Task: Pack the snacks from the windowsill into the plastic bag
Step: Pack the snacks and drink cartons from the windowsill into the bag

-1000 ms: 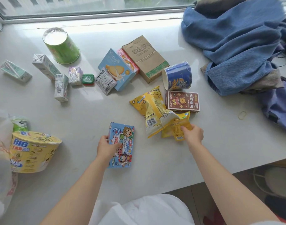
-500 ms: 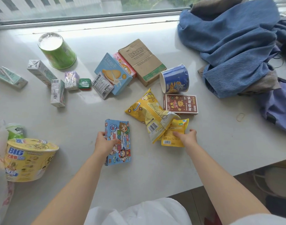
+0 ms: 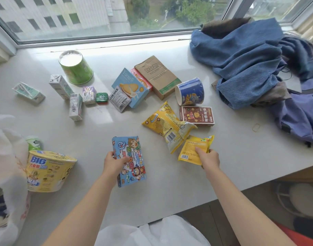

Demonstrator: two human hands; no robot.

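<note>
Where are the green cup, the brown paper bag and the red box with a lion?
green cup [image 3: 77, 71], head view, on its green side wall
brown paper bag [image 3: 156, 75], head view, middle of its face
red box [image 3: 197, 115], head view, on the lion picture

A home: wide windowsill [image 3: 152, 201] strewn with snacks and heaped clothes [image 3: 249, 64].

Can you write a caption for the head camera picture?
Left hand holds blue cartoon box; right hand holds small yellow packet.
</note>
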